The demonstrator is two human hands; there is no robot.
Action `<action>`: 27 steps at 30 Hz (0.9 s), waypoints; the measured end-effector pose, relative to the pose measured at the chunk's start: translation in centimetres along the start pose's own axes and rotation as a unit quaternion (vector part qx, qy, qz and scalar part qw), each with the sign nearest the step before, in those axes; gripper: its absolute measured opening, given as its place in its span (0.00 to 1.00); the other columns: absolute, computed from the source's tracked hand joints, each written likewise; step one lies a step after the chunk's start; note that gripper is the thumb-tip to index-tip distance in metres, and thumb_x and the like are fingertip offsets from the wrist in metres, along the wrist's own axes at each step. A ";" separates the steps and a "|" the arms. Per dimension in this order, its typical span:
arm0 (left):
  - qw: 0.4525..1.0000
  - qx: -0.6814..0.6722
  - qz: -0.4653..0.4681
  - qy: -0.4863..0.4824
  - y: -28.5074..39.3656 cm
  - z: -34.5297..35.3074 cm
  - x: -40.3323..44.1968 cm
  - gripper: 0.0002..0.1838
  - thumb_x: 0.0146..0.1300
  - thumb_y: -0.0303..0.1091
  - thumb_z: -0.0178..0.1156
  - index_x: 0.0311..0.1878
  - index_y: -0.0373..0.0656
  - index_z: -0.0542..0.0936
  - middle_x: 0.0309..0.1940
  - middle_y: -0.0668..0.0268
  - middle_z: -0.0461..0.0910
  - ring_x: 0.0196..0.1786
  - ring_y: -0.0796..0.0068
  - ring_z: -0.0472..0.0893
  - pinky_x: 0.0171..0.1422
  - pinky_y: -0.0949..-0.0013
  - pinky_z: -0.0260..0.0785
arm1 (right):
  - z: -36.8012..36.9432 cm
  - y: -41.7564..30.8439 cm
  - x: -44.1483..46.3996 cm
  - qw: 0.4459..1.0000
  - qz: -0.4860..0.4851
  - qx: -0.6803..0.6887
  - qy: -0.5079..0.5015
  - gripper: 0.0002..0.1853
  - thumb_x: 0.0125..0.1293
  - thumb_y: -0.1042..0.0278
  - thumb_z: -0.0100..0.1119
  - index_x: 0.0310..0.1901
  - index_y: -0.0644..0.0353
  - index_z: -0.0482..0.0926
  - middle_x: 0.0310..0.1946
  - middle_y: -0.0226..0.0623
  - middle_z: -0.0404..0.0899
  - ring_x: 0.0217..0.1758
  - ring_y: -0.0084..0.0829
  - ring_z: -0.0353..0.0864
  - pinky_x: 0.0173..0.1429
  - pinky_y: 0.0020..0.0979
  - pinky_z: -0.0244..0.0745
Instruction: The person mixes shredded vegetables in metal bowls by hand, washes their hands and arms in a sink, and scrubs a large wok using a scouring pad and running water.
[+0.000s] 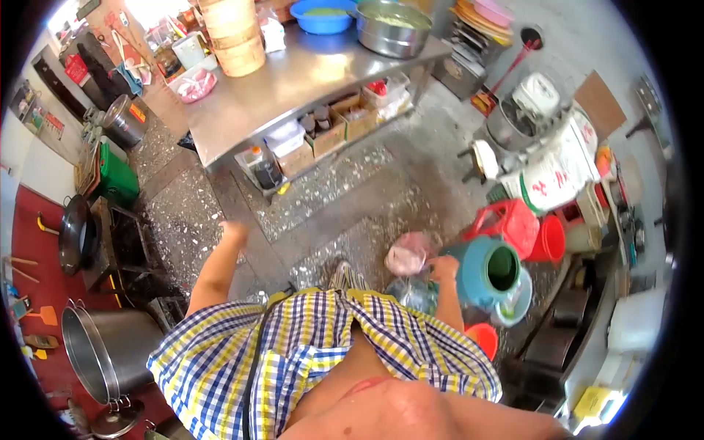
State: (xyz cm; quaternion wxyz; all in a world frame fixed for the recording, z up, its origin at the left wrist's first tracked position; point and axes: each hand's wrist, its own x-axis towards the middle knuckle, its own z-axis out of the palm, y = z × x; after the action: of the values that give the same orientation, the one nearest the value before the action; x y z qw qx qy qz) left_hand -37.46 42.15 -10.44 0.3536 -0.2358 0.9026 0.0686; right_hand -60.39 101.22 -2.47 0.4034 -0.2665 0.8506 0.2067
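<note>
My left hand (234, 233) hangs out over the speckled floor, away from any object, and motion smears its fingers. On the other side, my right hand (444, 268) has its fingers curled in, right at the edge of a pinkish plastic bag (408, 254). What these fingers grip, if anything, cannot be made out. Close against that hand stands a big teal round container (480, 271) with a dark open mouth. Clear plastic (412, 292) shows below the pinkish bag, partly hidden by my arm and checked clothing.
Ahead is a steel table (315, 81) bearing stacked steamers (233, 37), a blue basin (321, 18) and a steel pot (394, 31). Red containers (506, 229) and a white sack (550, 172) crowd the right. Large pots (110, 352) and a wok (77, 233) line the left.
</note>
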 end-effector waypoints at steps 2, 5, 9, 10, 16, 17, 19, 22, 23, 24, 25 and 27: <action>0.982 -0.165 -0.005 -0.089 0.9 -3.6 -6.1 0.20 0.57 0.42 0.53 0.49 0.40 0.72 0.41 0.55 0.78 0.46 0.60 0.77 0.48 0.66 0.69 | 4.7 -2.2 5.2 0.874 0.038 0.480 0.069 0.17 0.52 0.59 0.60 0.42 0.57 0.77 0.34 0.35 0.79 0.36 0.29 0.78 0.43 0.31 0.73; 0.886 -0.424 -0.122 -0.142 1.4 -4.3 -9.6 0.20 0.56 0.42 0.56 0.48 0.39 0.73 0.39 0.55 0.78 0.42 0.64 0.78 0.44 0.68 0.70 | -4.5 -2.7 7.9 0.802 -0.063 0.589 0.072 0.15 0.56 0.64 0.56 0.44 0.61 0.75 0.33 0.37 0.80 0.39 0.26 0.78 0.43 0.27 0.72; 0.837 -0.527 -0.145 -0.023 -1.9 -1.4 -10.7 0.14 0.56 0.35 0.57 0.43 0.39 0.76 0.31 0.63 0.78 0.33 0.77 0.77 0.36 0.74 0.70 | -22.2 -4.5 5.6 0.708 -0.206 0.651 0.180 0.13 0.62 0.67 0.51 0.46 0.64 0.73 0.38 0.38 0.77 0.43 0.27 0.76 0.49 0.26 0.70; 0.812 -0.563 -0.140 0.057 -2.2 -1.7 -10.6 0.13 0.56 0.34 0.57 0.43 0.38 0.76 0.31 0.63 0.78 0.33 0.78 0.76 0.36 0.74 0.69 | -25.7 -4.5 5.1 0.647 -0.238 0.707 0.156 0.13 0.63 0.67 0.49 0.47 0.64 0.72 0.40 0.40 0.77 0.44 0.29 0.76 0.50 0.28 0.70; 0.828 -0.536 -0.086 0.140 4.3 -11.0 -8.1 0.09 0.58 0.29 0.53 0.42 0.38 0.75 0.29 0.66 0.78 0.33 0.81 0.75 0.39 0.77 0.67 | -23.4 -5.0 11.5 0.908 -0.165 0.239 0.302 0.16 0.59 0.64 0.52 0.47 0.60 0.72 0.39 0.40 0.78 0.40 0.36 0.78 0.47 0.31 0.72; 0.837 -0.527 -0.081 0.124 5.1 -11.6 -6.9 0.10 0.58 0.30 0.52 0.42 0.38 0.75 0.29 0.64 0.78 0.34 0.80 0.76 0.40 0.76 0.67 | -23.0 -5.3 11.2 0.908 -0.165 0.241 0.300 0.16 0.59 0.64 0.52 0.47 0.60 0.72 0.39 0.40 0.78 0.40 0.36 0.78 0.47 0.31 0.72; 0.861 -0.487 -0.021 0.144 7.7 -15.4 -3.0 0.10 0.59 0.32 0.52 0.41 0.38 0.75 0.31 0.61 0.78 0.34 0.74 0.77 0.40 0.72 0.68 | -22.7 -5.6 9.1 0.835 -0.307 0.445 0.104 0.15 0.56 0.61 0.53 0.43 0.59 0.74 0.37 0.41 0.78 0.38 0.40 0.77 0.44 0.33 0.72; 0.905 -0.366 0.091 0.196 12.4 -22.9 1.8 0.12 0.57 0.31 0.51 0.43 0.39 0.74 0.36 0.55 0.77 0.39 0.58 0.76 0.45 0.64 0.68 | -25.4 -3.2 7.3 0.862 -0.225 0.378 0.253 0.12 0.56 0.64 0.53 0.39 0.61 0.76 0.36 0.42 0.78 0.36 0.41 0.78 0.43 0.34 0.73; 0.915 -0.329 0.110 0.207 13.8 -24.4 3.0 0.13 0.56 0.30 0.52 0.45 0.39 0.73 0.37 0.54 0.76 0.41 0.56 0.76 0.46 0.63 0.68 | -24.7 -2.0 7.7 0.861 -0.197 0.363 0.297 0.11 0.56 0.68 0.54 0.40 0.61 0.76 0.35 0.42 0.78 0.36 0.40 0.78 0.42 0.32 0.73; 0.885 -0.328 0.169 0.285 15.1 -25.8 4.1 0.14 0.55 0.29 0.53 0.47 0.40 0.72 0.41 0.53 0.74 0.44 0.55 0.74 0.49 0.63 0.67 | -24.3 -1.2 7.5 0.865 -0.192 0.359 0.294 0.11 0.56 0.68 0.54 0.40 0.61 0.76 0.35 0.42 0.78 0.36 0.40 0.78 0.42 0.32 0.73; 0.844 -0.325 0.226 0.362 16.2 -27.3 5.1 0.16 0.54 0.29 0.53 0.48 0.41 0.71 0.44 0.53 0.73 0.46 0.53 0.73 0.51 0.63 0.66 | -24.1 -0.5 7.4 0.849 -0.169 0.412 0.284 0.11 0.56 0.68 0.53 0.41 0.61 0.76 0.35 0.42 0.78 0.36 0.38 0.78 0.42 0.31 0.72; 0.827 -0.307 0.220 0.417 17.8 -31.7 5.2 0.21 0.52 0.29 0.56 0.51 0.40 0.69 0.49 0.54 0.70 0.51 0.54 0.70 0.55 0.63 0.62 | -23.5 0.7 8.0 0.822 -0.148 0.469 0.288 0.12 0.59 0.66 0.52 0.43 0.59 0.76 0.34 0.43 0.78 0.37 0.35 0.79 0.42 0.29 0.72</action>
State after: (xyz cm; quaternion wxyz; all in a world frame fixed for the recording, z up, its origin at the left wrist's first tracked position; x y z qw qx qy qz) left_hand -68.46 46.67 8.82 -0.1713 -0.1332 0.9246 0.3132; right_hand -78.63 86.21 5.10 0.2420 -0.2146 0.8727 -0.3657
